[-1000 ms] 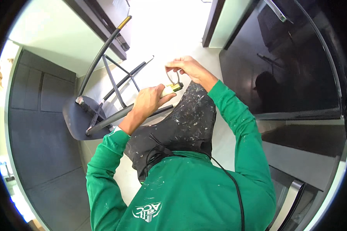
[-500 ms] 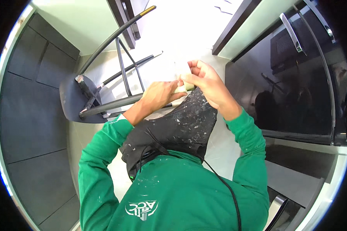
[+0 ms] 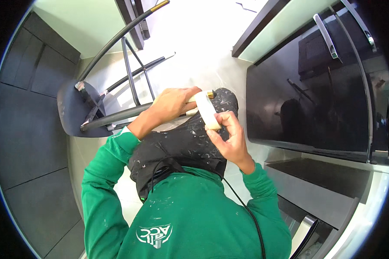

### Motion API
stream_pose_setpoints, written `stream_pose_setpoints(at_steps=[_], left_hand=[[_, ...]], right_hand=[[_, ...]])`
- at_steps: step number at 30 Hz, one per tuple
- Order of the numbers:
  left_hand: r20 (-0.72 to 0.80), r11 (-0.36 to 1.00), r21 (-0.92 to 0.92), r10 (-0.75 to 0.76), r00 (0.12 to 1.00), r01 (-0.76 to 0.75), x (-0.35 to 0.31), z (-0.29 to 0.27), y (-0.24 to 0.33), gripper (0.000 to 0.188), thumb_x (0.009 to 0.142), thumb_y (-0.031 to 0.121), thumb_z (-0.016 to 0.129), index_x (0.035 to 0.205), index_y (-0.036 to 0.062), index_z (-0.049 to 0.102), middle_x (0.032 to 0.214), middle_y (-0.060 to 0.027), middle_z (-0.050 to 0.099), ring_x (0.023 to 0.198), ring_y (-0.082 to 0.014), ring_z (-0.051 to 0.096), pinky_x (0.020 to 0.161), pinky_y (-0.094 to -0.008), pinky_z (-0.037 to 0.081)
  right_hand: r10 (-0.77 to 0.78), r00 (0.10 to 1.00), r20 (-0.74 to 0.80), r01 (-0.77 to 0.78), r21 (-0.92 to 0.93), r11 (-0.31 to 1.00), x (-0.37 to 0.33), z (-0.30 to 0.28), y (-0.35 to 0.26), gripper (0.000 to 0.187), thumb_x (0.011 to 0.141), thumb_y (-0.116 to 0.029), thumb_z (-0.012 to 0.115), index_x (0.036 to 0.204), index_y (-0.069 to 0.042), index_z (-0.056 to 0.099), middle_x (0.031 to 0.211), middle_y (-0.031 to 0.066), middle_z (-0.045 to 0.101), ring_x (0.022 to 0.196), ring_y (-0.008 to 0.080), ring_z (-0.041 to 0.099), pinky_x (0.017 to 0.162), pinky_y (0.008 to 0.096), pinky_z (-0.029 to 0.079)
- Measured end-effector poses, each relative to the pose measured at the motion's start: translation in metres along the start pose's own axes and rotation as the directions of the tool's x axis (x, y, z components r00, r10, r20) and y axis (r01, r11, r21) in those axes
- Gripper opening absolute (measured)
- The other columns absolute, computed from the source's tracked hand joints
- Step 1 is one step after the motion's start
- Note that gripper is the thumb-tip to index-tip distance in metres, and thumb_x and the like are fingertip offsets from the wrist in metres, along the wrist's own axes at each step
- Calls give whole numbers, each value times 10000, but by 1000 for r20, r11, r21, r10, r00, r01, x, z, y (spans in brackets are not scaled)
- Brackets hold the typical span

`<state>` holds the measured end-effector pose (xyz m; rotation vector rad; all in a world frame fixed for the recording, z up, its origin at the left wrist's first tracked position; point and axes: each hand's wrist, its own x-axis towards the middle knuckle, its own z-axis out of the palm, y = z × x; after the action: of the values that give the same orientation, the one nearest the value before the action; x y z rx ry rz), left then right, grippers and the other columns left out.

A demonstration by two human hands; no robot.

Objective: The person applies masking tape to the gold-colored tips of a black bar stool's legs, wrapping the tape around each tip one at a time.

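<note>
A dark stool [image 3: 121, 116] with long round legs lies tipped on its side, its seat [image 3: 67, 110] at the left. My left hand [image 3: 173, 103] is closed around the leg that crosses toward my knee, near its gold tip [image 3: 210, 94]. Pale masking tape [image 3: 205, 108] runs from that leg down to my right hand [image 3: 231, 140]. There the thumb and fingers pinch the tape roll [image 3: 214, 126], just above my dark trousers. My left fingers press by the tape's start; part of the wrapped leg is hidden under them.
Another stool leg [image 3: 132, 32] with a gold end rises at the upper left. Dark cabinet panels [image 3: 30, 129] line the left side. At the right stands a glossy black appliance [image 3: 307, 99] with metal handles. Below it is a grey ledge [image 3: 315, 196]. A doorway with bright light lies ahead.
My right hand has moved down toward me with the roll, drawing out a length of tape from the leg. My left hand stays around the leg.
</note>
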<state>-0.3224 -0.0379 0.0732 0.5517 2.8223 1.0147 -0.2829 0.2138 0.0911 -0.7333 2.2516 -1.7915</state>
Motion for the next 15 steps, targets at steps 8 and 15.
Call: stream_pose_setpoints(at_steps=[8, 15], left_hand=[[39, 994, -114, 4, 999, 0, -2, -8, 0, 462, 992, 388, 663, 1312, 54, 651, 1051, -211, 737, 895, -408, 716, 799, -477, 542], [102, 988, -45, -140, 985, 145, 14, -7, 12, 523, 995, 509, 679, 1212, 33, 668, 836, -210, 693, 744, -399, 667, 670, -480, 492]], right_hand=[[-125, 992, 10, 124, -209, 970, -18, 1, 17, 283, 876, -179, 817, 1013, -21, 627, 879, 108, 687, 842, 257, 683, 1057, 494, 479], [-25, 1000, -1, 24, -252, 968, -15, -9, 53, 343, 1021, -358, 632, 974, -28, 716, 890, 117, 746, 872, 318, 703, 1125, 543, 403]])
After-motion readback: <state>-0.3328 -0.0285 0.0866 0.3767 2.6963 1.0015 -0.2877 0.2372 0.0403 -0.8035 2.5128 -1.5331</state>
